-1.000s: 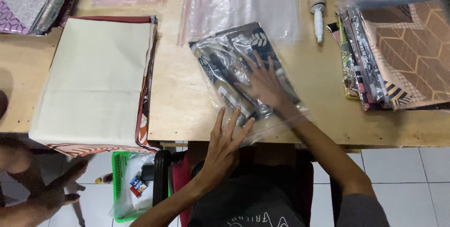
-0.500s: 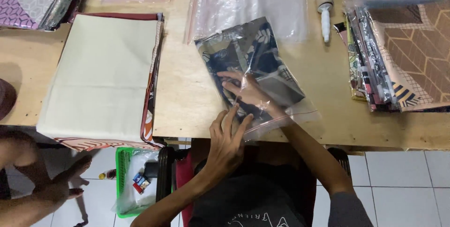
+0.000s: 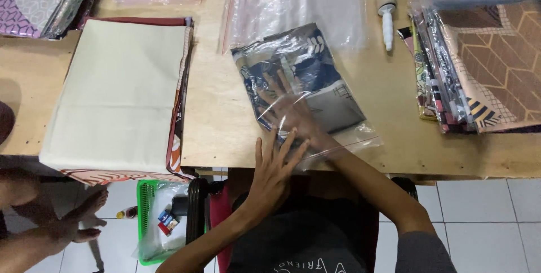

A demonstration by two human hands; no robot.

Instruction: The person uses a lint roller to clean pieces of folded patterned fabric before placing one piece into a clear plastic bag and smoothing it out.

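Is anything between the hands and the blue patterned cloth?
Yes. The right hand is inside the clear plastic bag, flat on the folded blue patterned cloth. The left hand presses the bag's open end from outside, so plastic lies between it and the cloth.

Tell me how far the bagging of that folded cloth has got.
Done: the navy patterned folded cloth sits deep in the clear plastic zip bag, and bagged cloths are stacked at the right. In hand: the right hand is inside the bag on the cloth; the left hand lies flat at its mouth. Left: the mouth is unsealed, and a cream-topped pile of folded cloth lies unbagged.
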